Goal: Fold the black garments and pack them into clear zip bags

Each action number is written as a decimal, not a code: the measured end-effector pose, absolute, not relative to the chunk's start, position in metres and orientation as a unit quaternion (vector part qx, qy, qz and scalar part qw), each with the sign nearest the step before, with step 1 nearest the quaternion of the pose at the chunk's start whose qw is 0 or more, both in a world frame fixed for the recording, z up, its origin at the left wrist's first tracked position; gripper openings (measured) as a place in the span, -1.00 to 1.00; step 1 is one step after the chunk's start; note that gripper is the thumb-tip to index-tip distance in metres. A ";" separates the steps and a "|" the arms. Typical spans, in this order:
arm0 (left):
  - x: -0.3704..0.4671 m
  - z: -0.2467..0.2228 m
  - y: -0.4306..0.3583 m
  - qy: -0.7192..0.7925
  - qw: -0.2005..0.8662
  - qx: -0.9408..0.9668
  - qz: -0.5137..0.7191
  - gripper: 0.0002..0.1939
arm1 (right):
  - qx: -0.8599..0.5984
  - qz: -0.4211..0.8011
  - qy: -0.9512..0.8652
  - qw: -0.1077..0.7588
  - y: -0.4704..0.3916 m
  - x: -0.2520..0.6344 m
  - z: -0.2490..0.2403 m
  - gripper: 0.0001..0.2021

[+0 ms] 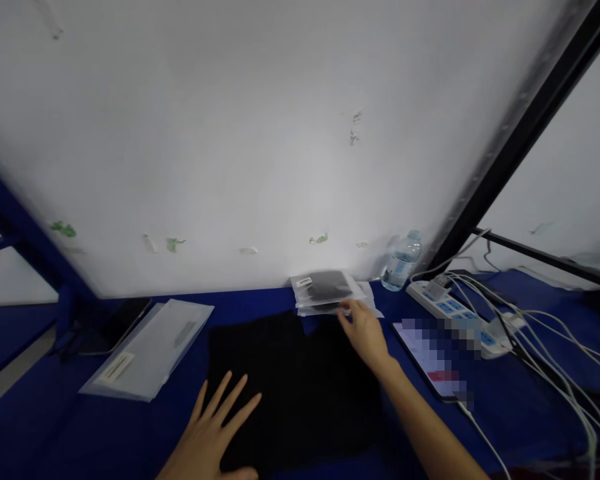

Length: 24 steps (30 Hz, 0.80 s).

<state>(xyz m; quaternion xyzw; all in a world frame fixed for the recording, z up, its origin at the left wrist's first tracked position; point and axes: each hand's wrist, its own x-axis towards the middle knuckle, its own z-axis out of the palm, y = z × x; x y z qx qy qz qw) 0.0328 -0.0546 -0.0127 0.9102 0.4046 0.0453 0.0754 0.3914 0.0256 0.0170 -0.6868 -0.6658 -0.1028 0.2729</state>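
Note:
A black cloth item [290, 393] lies spread on the blue table [245, 303]. My left hand [210, 427] rests with fingers spread on its left part, holding nothing. At the cloth's upper right edge is my right hand [364, 330], its fingers bent and slightly blurred beside the near edge of the clear plastic packets [327, 288]. These packets have dark contents and a small white label. Whether the right fingertips grip anything is hard to see.
Flat frosted plastic bags [155, 350] lie at the left, by a dark device [125, 323]. Right of the cloth are a lit phone [430, 363] with a cable, a water bottle [403, 263], and a power strip [455, 317] with tangled cords. A white wall [230, 167] stands behind.

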 end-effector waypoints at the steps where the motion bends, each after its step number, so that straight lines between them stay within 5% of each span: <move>1: 0.035 -0.012 -0.054 0.406 0.080 0.909 0.041 -0.01 | -0.692 -0.124 -0.656 0.275 0.033 0.397 0.020 -0.74; 15: 0.036 -0.008 -0.057 0.410 0.131 0.900 0.072 -0.05 | -0.666 -0.114 -0.649 0.350 0.059 0.400 0.040 -0.72; 20: 0.037 0.017 -0.039 0.467 0.111 0.846 0.234 -0.47 | -0.607 -0.061 -0.673 0.417 0.044 0.377 0.065 -0.72; 24: 0.042 0.050 -0.025 0.501 0.166 0.757 0.385 -0.48 | -0.518 0.076 -0.693 0.496 0.008 0.339 0.077 -0.77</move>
